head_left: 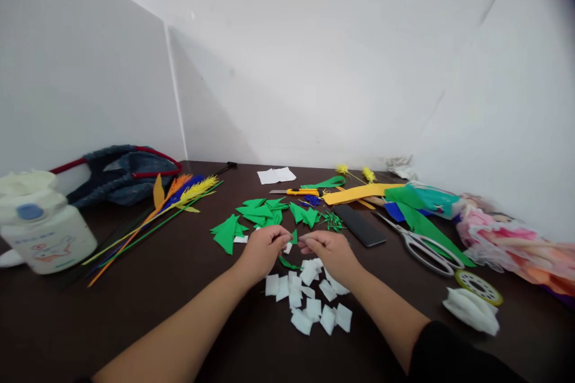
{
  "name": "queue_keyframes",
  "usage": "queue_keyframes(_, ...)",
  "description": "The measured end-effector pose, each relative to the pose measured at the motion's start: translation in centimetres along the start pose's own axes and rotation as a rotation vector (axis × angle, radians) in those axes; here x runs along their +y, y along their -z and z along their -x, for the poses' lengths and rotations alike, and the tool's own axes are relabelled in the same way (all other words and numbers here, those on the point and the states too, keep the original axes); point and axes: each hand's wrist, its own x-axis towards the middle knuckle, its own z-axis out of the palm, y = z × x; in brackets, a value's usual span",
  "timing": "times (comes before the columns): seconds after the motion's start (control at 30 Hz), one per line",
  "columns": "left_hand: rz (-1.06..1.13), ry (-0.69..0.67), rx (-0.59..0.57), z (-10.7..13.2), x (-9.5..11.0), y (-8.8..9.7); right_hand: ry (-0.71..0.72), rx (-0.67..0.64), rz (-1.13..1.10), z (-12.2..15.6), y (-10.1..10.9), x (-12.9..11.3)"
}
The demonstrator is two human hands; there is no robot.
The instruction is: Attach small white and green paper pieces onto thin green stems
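Note:
My left hand (268,246) and my right hand (331,251) hover close together over the middle of the table, fingertips pinched and a small gap between them. Whatever is in either pinch is too small to make out. Below and in front of them lie several small white tissue squares (313,309), loosely scattered. A curled green piece (288,263) rests just under the gap. Beyond my hands are cut green paper pieces (229,228) in small piles. Thin green snippets (333,221) lie past my right fingers.
A yellow utility knife (302,192) lies behind the green pieces, blade exposed. To the right are a black phone (359,225), scissors (429,248), a tape roll (478,287) and crumpled tissue (471,310). A white tub (49,239) and colourful craft stems (153,215) occupy the left.

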Motion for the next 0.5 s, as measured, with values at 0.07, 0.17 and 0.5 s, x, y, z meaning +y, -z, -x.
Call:
queue_keyframes(0.07, 0.043, 0.015, 0.013, 0.02, -0.39, 0.28, -0.016, 0.005, 0.001, -0.07, 0.18, -0.23)
queue_keyframes(0.17, 0.144, 0.044, 0.049, 0.15, -0.65, 0.72, -0.037, 0.06, 0.079, -0.15, 0.43, -0.63)
queue_keyframes(0.5, 0.279, 0.112, 0.05, 0.72, -0.77, 0.8, -0.037, 0.199, 0.119, -0.58, 0.95, -0.41)
